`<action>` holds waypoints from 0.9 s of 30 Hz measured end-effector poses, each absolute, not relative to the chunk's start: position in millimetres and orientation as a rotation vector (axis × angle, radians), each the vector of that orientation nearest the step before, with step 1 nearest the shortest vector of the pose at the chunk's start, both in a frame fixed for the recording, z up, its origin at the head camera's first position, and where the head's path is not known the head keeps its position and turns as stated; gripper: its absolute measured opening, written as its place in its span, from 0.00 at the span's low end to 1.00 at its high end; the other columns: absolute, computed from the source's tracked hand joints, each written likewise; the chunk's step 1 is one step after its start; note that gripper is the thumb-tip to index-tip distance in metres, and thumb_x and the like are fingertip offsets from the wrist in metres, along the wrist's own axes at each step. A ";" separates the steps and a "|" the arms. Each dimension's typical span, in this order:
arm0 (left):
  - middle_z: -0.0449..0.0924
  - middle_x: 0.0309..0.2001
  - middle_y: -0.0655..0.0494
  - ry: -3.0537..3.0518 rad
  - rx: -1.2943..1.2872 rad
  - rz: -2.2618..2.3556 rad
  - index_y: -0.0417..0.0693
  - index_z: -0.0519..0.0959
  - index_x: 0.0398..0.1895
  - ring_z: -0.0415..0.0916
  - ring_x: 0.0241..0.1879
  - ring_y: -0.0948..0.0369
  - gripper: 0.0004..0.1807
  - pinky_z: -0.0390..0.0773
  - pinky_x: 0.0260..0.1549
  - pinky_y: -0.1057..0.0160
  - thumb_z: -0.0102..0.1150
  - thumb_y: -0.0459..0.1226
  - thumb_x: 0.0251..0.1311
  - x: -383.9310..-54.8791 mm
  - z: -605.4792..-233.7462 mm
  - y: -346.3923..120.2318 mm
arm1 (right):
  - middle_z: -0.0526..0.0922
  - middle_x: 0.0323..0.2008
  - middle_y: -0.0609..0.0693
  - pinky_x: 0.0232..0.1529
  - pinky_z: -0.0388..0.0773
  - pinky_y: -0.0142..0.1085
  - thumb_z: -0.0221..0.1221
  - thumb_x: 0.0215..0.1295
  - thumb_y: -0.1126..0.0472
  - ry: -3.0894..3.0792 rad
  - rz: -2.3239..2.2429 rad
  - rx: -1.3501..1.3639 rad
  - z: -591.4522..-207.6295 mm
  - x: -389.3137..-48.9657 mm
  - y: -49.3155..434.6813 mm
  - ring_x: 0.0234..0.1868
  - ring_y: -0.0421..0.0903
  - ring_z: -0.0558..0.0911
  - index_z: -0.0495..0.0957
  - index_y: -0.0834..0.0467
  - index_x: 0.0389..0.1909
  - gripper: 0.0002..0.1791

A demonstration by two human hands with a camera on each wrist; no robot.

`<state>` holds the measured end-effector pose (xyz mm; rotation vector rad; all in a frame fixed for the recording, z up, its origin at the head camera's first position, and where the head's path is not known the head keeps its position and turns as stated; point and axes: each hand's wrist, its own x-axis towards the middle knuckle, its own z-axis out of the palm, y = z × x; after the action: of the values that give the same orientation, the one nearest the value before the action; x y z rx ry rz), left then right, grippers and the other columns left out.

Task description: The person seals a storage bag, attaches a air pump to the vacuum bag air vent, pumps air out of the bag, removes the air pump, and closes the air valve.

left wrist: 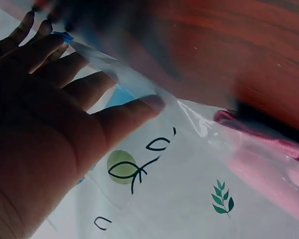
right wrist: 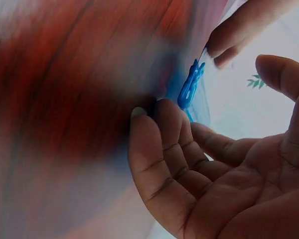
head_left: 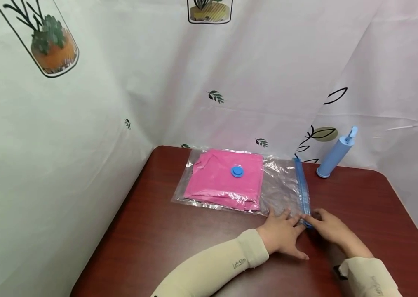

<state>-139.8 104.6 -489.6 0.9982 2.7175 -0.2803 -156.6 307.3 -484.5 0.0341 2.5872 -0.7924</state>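
Head view: bag [head_left: 280, 187] touches spread left fingers [head_left: 285, 214], its zip [head_left: 303, 185] beside loosely bent right fingers [head_left: 311, 221], neither gripping.

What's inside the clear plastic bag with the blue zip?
A folded pink cloth shows through the bag; its underside and the patch beneath the round blue valve are hidden.

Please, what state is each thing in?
Clear storage bag: laid out
Pink cloth: folded, inside bag
Blue valve: closure unclear
Blue zip strip: whether sealed, unclear
Blue hand pump: standing on end
Left hand: fingers spread, touching bag
Right hand: at zip strip's near end
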 end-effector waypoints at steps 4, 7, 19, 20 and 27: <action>0.49 0.92 0.81 2.709 1.006 -0.305 0.88 0.58 0.89 0.46 0.94 0.66 0.51 0.63 0.88 0.42 0.51 0.85 0.64 -137.5 -492.2 108.5 | 0.75 0.70 0.83 0.52 0.93 0.52 0.50 0.92 0.41 2.485 -0.977 0.131 -488.7 -154.2 310.5 0.55 0.59 0.88 0.58 0.82 0.80 0.45; 0.51 0.92 0.81 2.704 1.009 -0.318 0.85 0.57 0.91 0.47 0.94 0.66 0.52 0.64 0.87 0.44 0.55 0.83 0.65 -138.0 -494.7 109.2 | 0.77 0.68 0.81 0.50 0.94 0.49 0.50 0.92 0.45 2.420 -1.081 0.172 -492.1 -155.0 312.4 0.53 0.54 0.88 0.60 0.82 0.78 0.42; 0.85 0.67 0.75 3.015 1.114 -0.313 0.74 0.83 0.71 0.81 0.67 0.71 0.26 0.84 0.57 0.60 0.67 0.64 0.74 -146.0 -491.6 121.6 | 0.84 0.33 0.42 0.40 0.88 0.36 0.46 0.94 0.48 2.173 -1.317 0.171 -493.0 -169.1 334.7 0.36 0.38 0.84 0.83 0.66 0.62 0.26; 0.86 0.61 0.77 3.048 1.127 -0.307 0.76 0.86 0.65 0.82 0.62 0.72 0.22 0.84 0.53 0.61 0.68 0.63 0.73 -147.2 -490.7 122.7 | 0.84 0.33 0.42 0.40 0.87 0.36 0.46 0.93 0.48 2.161 -1.324 0.174 -492.0 -169.4 334.9 0.36 0.38 0.85 0.83 0.65 0.62 0.26; 0.93 0.37 0.80 3.180 1.215 -0.247 0.81 0.91 0.37 0.89 0.37 0.74 0.05 0.84 0.34 0.67 0.75 0.61 0.69 -162.3 -487.4 128.1 | 0.87 0.36 0.43 0.41 0.87 0.36 0.46 0.93 0.49 2.144 -1.331 0.157 -485.8 -170.5 336.1 0.37 0.38 0.87 0.83 0.67 0.64 0.27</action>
<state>-162.3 128.1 -487.4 1.2152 3.1799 -0.2467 -170.5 336.1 -485.8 0.1566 2.1442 -1.3307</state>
